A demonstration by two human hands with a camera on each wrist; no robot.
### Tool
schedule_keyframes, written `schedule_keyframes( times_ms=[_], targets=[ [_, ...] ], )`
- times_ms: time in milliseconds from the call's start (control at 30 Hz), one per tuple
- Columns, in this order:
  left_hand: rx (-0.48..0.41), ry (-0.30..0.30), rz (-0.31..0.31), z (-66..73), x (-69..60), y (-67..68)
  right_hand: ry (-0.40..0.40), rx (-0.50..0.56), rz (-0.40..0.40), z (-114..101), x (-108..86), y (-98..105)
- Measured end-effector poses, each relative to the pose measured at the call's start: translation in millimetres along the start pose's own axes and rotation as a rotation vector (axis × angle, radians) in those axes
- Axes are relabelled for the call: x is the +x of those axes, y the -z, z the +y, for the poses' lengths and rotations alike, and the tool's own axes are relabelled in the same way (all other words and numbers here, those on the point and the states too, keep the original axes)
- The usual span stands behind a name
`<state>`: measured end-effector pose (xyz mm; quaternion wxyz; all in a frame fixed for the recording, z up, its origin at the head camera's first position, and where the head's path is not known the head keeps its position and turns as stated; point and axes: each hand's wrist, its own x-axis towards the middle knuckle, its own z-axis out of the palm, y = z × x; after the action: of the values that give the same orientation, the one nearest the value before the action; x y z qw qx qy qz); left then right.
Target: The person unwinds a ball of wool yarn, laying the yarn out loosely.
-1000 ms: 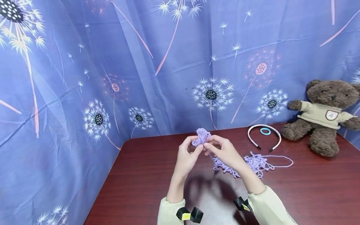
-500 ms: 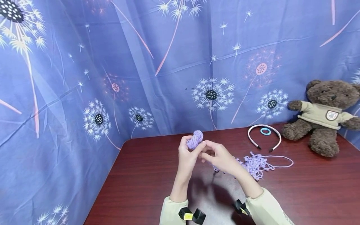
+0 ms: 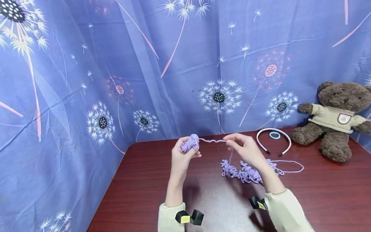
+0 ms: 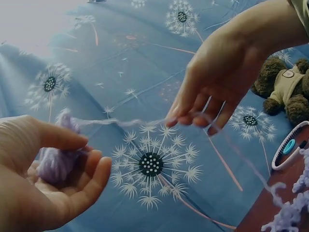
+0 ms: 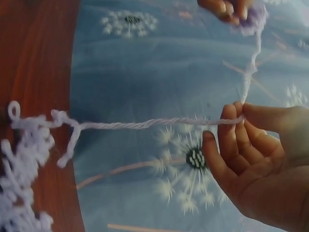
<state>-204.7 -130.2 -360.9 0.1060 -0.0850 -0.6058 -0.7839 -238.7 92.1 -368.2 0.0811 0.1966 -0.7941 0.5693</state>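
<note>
My left hand (image 3: 181, 159) holds a small wound ball of lilac yarn (image 3: 190, 143) between thumb and curled fingers, above the table. A crinkled strand (image 3: 213, 140) runs from the ball to my right hand (image 3: 246, 149), which pinches it between thumb and fingertips. In the right wrist view, the strand (image 5: 159, 122) continues from those fingertips down to a loose heap of looped yarn (image 5: 24, 159) on the table. The right forearm hides part of that heap in the head view.
On the dark red table (image 3: 139, 187), a white headband (image 3: 273, 130) lies at the back right with a blue ring (image 3: 274, 135) inside its curve. A brown teddy bear (image 3: 333, 122) sits beyond it. A blue dandelion-print curtain (image 3: 174, 96) hangs behind the table.
The hands were together at the yarn ball; now they are apart, left hand and ball shifted left, right hand to the right, with the strand stretched between them.
</note>
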Motion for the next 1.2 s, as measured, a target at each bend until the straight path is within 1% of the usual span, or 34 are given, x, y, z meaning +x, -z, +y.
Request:
schedule_keyframes(
  times_ms=[167, 267, 367, 467, 567, 633, 800, 867, 1000, 1200],
  targets=[
    [0.079, 0.036, -0.113, -0.2, 0.1, 2.7, -0.025, -0.003, 0.123, 2.8, -1.1, 21.3],
    [0.124, 0.059, -0.169, -0.6, 0.8, 5.4, -0.03, 0.007, 0.196, 4.5, -2.3, 34.3],
    [0.159, 0.069, -0.212, -0.2, 1.4, 9.6, -0.036, 0.042, 0.249, 7.0, -3.6, 46.9],
    [0.177, 0.067, -0.231, -0.1, 1.8, 13.0, -0.039, 0.064, 0.287, 9.4, -5.6, 56.9],
    [0.177, 0.058, -0.226, 0.0, 2.4, 14.1, -0.036, 0.076, 0.304, 10.2, -7.3, 62.6],
    [0.164, 0.052, -0.206, 0.2, 2.6, 13.2, -0.036, 0.08, 0.3, 9.7, -8.1, 64.2],
    [0.079, 0.03, -0.128, 0.2, 3.0, 10.4, -0.029, 0.091, 0.288, 9.6, -9.0, 66.5],
    [0.052, 0.022, -0.095, -0.3, 3.7, 11.0, -0.024, 0.117, 0.296, 11.4, -9.2, 68.8],
    [0.031, 0.021, -0.05, 0.3, 5.3, 15.7, 0.006, 0.233, 0.331, 18.3, -9.1, 75.3],
    [0.06, 0.031, -0.052, 2.8, 5.9, 27.3, 0.043, 0.488, 0.393, 28.0, -12.0, 89.1]
  ],
)
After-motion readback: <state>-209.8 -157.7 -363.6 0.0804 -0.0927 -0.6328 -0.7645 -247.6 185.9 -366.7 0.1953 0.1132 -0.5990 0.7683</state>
